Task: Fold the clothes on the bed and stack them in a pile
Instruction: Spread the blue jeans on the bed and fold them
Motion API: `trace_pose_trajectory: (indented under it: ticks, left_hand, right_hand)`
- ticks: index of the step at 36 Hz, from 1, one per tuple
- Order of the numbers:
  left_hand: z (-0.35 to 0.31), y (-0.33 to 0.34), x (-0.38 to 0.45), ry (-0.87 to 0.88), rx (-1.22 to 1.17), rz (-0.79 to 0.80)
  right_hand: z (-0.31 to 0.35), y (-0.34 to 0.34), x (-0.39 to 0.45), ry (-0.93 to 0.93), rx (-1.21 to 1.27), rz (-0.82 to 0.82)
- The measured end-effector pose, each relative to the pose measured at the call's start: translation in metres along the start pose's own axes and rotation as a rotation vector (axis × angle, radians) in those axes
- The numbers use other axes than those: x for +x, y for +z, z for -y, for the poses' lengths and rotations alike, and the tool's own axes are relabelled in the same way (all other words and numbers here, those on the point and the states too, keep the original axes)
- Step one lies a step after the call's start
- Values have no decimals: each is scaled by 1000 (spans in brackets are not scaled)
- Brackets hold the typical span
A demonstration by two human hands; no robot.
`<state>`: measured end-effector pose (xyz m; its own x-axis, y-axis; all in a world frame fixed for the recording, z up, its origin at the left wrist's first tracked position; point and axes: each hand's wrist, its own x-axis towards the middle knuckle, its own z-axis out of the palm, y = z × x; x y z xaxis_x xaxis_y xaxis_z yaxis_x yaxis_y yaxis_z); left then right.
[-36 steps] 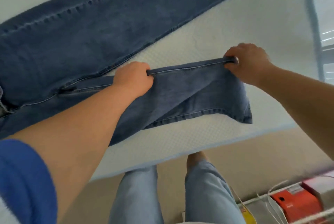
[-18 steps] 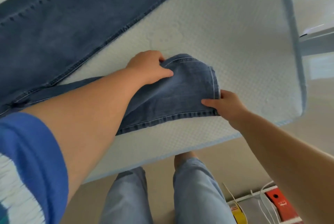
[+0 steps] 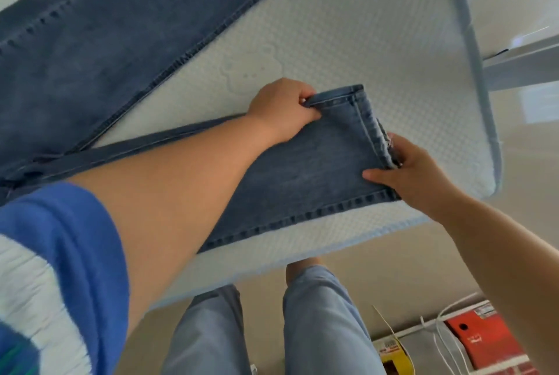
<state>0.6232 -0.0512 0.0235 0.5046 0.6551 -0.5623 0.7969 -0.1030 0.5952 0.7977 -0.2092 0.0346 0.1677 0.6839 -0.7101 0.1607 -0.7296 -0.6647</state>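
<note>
A pair of blue jeans lies spread on the white mattress (image 3: 378, 26). The far leg (image 3: 106, 41) stretches flat toward the upper right. The near leg (image 3: 302, 181) lies along the bed's front edge. My left hand (image 3: 281, 109) pinches the far corner of its hem. My right hand (image 3: 414, 174) grips the near corner of the same hem, thumb lying on the denim. The hem runs between both hands, and its cuff looks turned over at the far end.
The mattress ends in a light blue edge (image 3: 472, 72) on the right and at the front. My legs in light blue trousers (image 3: 317, 323) stand against it. A red box (image 3: 484, 341), a yellow box (image 3: 393, 359) and white cords sit on the floor at lower right.
The hem was stretched out sideways between my hands; now my right hand has come toward me to the hem's near corner, and the hem runs away from me. The view has shifted.
</note>
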Motion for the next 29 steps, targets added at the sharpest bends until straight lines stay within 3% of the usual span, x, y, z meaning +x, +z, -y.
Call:
trace_pose_trajectory:
  ticks: [5, 10, 14, 21, 29]
  left_hand:
    - [6, 25, -5, -67, 172, -218]
    - [29, 14, -39, -139, -9, -324]
    - [75, -4, -93, -301, -140, -344]
    - [191, -31, -221, -763, -343, -489]
    - [332, -44, -365, -1079, -512, -652]
  right_hand:
    - [-12, 10, 14, 166, -414, -247]
    - [3, 34, -8, -9, -606, -388]
    - [31, 74, -27, -106, -720, -186]
    - [75, 186, -41, -216, -953, 295]
    - [89, 339, -65, -388, -1179, 501]
